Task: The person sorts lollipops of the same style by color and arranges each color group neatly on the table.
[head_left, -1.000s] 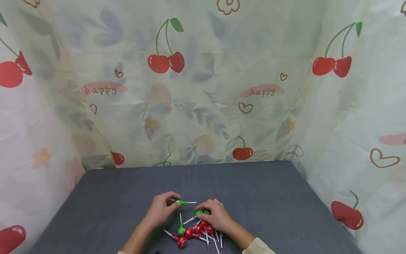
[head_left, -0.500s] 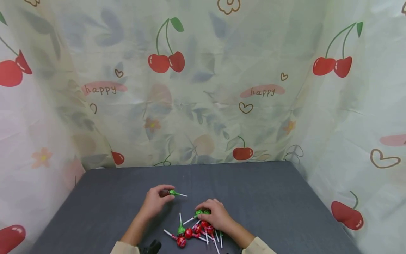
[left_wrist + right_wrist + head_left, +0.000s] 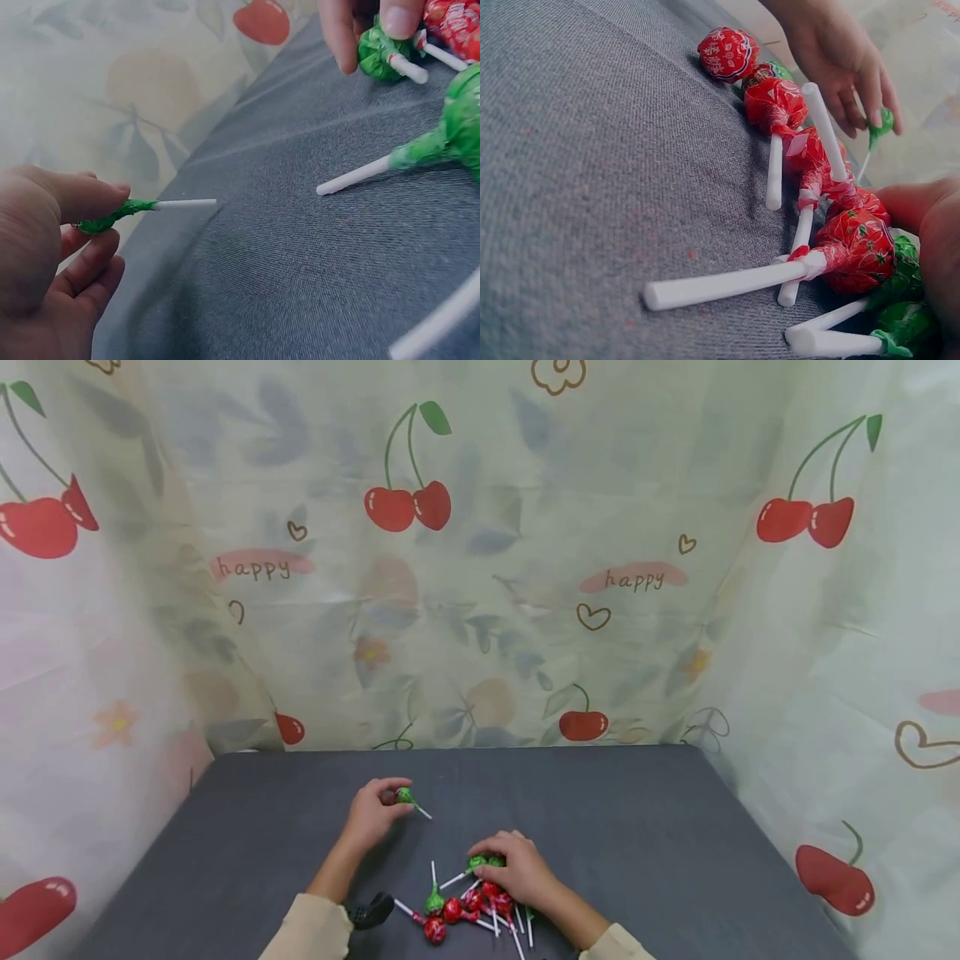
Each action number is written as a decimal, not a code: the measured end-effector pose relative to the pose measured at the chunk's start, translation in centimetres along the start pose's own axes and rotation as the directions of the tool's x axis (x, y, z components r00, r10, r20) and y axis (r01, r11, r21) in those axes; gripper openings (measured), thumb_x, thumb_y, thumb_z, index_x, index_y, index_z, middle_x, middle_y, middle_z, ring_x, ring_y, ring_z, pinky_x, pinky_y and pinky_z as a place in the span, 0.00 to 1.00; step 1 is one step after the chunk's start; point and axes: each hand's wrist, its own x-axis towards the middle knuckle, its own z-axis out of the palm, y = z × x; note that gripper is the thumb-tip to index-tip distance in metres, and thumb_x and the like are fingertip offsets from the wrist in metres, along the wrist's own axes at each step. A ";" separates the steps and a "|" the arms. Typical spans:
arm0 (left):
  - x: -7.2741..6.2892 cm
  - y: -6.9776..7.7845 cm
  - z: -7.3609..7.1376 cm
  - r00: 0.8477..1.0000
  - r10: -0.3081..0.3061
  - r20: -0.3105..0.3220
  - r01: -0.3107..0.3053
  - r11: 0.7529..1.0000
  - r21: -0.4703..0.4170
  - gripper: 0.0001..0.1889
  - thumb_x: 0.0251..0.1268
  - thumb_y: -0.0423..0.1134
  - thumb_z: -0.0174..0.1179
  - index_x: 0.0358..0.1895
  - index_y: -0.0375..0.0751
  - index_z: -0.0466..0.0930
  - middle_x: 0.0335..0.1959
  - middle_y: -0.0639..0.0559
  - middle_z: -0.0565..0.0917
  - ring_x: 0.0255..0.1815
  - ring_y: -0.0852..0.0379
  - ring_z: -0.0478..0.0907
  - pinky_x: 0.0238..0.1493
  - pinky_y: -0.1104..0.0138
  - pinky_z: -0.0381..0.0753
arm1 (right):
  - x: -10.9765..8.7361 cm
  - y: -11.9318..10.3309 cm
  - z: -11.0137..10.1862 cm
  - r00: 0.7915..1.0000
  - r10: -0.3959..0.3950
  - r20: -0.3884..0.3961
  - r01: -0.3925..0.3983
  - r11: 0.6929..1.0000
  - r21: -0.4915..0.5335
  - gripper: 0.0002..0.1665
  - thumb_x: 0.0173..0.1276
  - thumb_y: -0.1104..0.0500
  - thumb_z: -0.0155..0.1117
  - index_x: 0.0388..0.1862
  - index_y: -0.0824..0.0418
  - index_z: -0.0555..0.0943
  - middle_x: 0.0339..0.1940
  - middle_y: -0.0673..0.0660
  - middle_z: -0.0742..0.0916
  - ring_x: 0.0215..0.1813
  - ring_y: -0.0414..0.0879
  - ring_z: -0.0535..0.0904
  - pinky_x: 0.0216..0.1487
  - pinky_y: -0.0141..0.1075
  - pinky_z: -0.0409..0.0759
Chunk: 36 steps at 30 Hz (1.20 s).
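Note:
My left hand (image 3: 369, 817) is over the table to the left, pinching a green-wrapped lollipop (image 3: 405, 795) by its head between thumb and fingers. The white stick of this lollipop points away from the palm in the left wrist view. At the pile, my right hand (image 3: 519, 866) has its thumb and fingers around a green lollipop (image 3: 379, 56), with another green lollipop (image 3: 496, 862) partly under the palm. Red lollipops (image 3: 855, 251) lie heaped beside the right thumb. Another green lollipop (image 3: 434, 900) lies apart at the left of the heap, stick pointing away from me.
A dark grey cloth (image 3: 600, 827) covers the table. A red lollipop (image 3: 435, 930) lies at the near left of the heap. A black wrist strap (image 3: 371, 912) shows at the left sleeve. A cherry-patterned curtain (image 3: 480, 610) hangs behind and at both sides.
My left hand has moved away from the pile, left and farther back, carrying the green lollipop, whose stick has swung downward. The right hand has stayed at the pile. The head view has shifted slightly.

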 end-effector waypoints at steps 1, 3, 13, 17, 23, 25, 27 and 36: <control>0.2 -0.1 0.2 1.000 0.000 0.001 0.000 1.000 0.007 0.18 0.49 0.28 0.73 0.48 0.36 0.85 0.38 0.45 0.78 0.36 0.52 0.77 0.35 0.64 0.76 | 0.0 0.1 0.0 1.000 0.001 0.001 -0.001 1.000 0.000 0.11 0.60 0.52 0.72 0.42 0.49 0.88 0.35 0.41 0.83 0.36 0.37 0.70 0.40 0.36 0.68; 0.6 -0.1 0.5 1.000 -0.001 0.007 0.001 1.000 0.020 0.19 0.49 0.27 0.73 0.48 0.36 0.85 0.37 0.45 0.77 0.36 0.52 0.75 0.35 0.63 0.74 | 0.1 0.2 0.0 1.000 0.009 0.007 -0.009 1.000 -0.001 0.11 0.61 0.51 0.71 0.42 0.49 0.88 0.35 0.41 0.83 0.35 0.37 0.69 0.40 0.37 0.67; 2.4 -0.2 2.5 0.998 0.027 0.056 -0.031 0.997 0.070 0.18 0.52 0.25 0.70 0.49 0.39 0.86 0.38 0.46 0.79 0.38 0.52 0.76 0.37 0.62 0.75 | 0.2 0.0 -0.3 1.000 0.014 -0.008 -0.014 1.000 -0.016 0.11 0.60 0.52 0.71 0.42 0.49 0.88 0.33 0.41 0.82 0.35 0.38 0.69 0.42 0.40 0.66; 2.7 -0.4 2.7 0.997 0.032 0.076 -0.038 0.996 0.075 0.17 0.53 0.26 0.70 0.49 0.39 0.86 0.38 0.46 0.80 0.38 0.51 0.78 0.37 0.60 0.76 | 0.2 0.0 -0.1 1.000 -0.003 -0.017 0.003 1.000 -0.020 0.11 0.60 0.52 0.71 0.42 0.50 0.88 0.34 0.41 0.83 0.35 0.37 0.70 0.41 0.39 0.66; 3.1 -0.6 2.7 0.989 0.026 0.146 -0.044 0.992 0.118 0.18 0.57 0.28 0.68 0.53 0.36 0.83 0.42 0.43 0.81 0.45 0.45 0.79 0.46 0.54 0.77 | 0.1 0.0 0.0 1.000 0.010 -0.014 -0.010 1.000 -0.012 0.11 0.60 0.51 0.72 0.42 0.49 0.88 0.33 0.40 0.82 0.34 0.37 0.69 0.41 0.39 0.66; 3.2 -0.4 2.7 0.988 0.007 0.155 -0.031 0.988 0.153 0.19 0.58 0.29 0.67 0.55 0.34 0.81 0.43 0.41 0.82 0.47 0.44 0.79 0.48 0.53 0.76 | 0.0 0.0 0.1 1.000 0.017 -0.013 -0.017 1.000 -0.013 0.11 0.60 0.51 0.72 0.42 0.49 0.88 0.33 0.39 0.82 0.34 0.37 0.69 0.41 0.39 0.65; 3.3 -0.2 2.7 0.988 -0.043 0.151 0.015 0.983 0.182 0.20 0.58 0.30 0.67 0.55 0.33 0.79 0.43 0.42 0.82 0.47 0.44 0.78 0.49 0.53 0.75 | 0.0 -0.1 0.1 1.000 0.014 -0.014 -0.015 1.000 -0.012 0.11 0.60 0.51 0.72 0.42 0.49 0.88 0.33 0.39 0.82 0.35 0.37 0.69 0.41 0.38 0.66; 3.4 0.9 3.5 0.984 -0.166 0.063 0.153 0.972 0.178 0.12 0.56 0.30 0.67 0.40 0.36 0.73 0.38 0.44 0.81 0.42 0.46 0.77 0.46 0.54 0.74 | -0.1 -0.2 0.0 1.000 -0.006 -0.028 0.006 1.000 0.006 0.11 0.60 0.51 0.72 0.42 0.50 0.88 0.34 0.42 0.83 0.35 0.39 0.70 0.41 0.39 0.66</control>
